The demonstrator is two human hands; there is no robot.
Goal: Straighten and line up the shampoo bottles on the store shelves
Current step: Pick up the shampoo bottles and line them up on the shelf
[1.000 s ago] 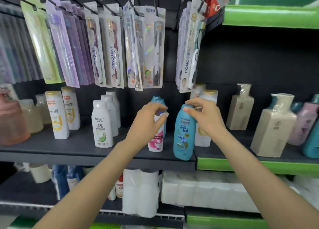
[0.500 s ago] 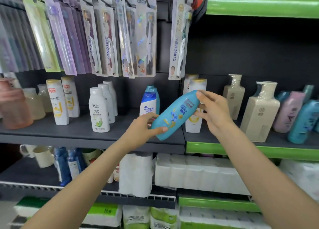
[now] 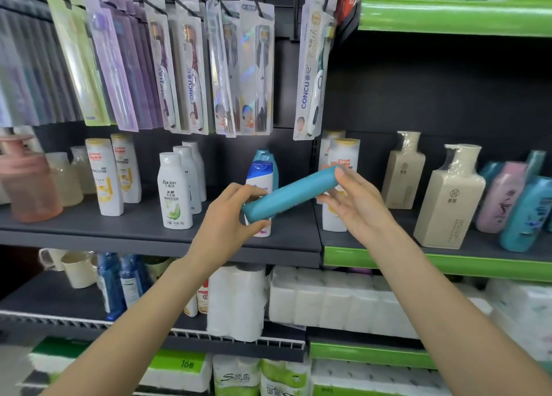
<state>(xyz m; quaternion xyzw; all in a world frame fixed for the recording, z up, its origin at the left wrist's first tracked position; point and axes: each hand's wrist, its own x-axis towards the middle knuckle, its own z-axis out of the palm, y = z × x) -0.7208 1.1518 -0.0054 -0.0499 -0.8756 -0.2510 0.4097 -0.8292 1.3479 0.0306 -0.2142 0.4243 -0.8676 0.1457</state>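
From the head camera, I am holding a teal plastic shampoo bottle (image 3: 291, 193) in front of the dark grey metal shelf (image 3: 149, 237), lifted clear of the shelf and lying tilted, its low end pointing toward eight o'clock and its high end toward two o'clock. My left hand (image 3: 230, 231) is gripping the low end: my thumb is curling under it and my other fingers are wrapping over the top, closed snugly around the plastic. My right hand (image 3: 355, 204) is meeting the high end with looser fingers; my thumb is pressing on the top edge near the cap end, while the remaining fingers are spreading half open beneath the bottle, cradling more than clamping.

Just behind the bottle, at twelve o'clock from my left hand, a white and blue shampoo bottle (image 3: 259, 176) is standing upright on the shelf. At nine o'clock, a white bottle with a green leaf label (image 3: 174, 191) is standing at the front of its row. At three o'clock from my right hand, a beige square pump bottle (image 3: 449, 198) is sitting on the green-edged shelf (image 3: 448, 262).
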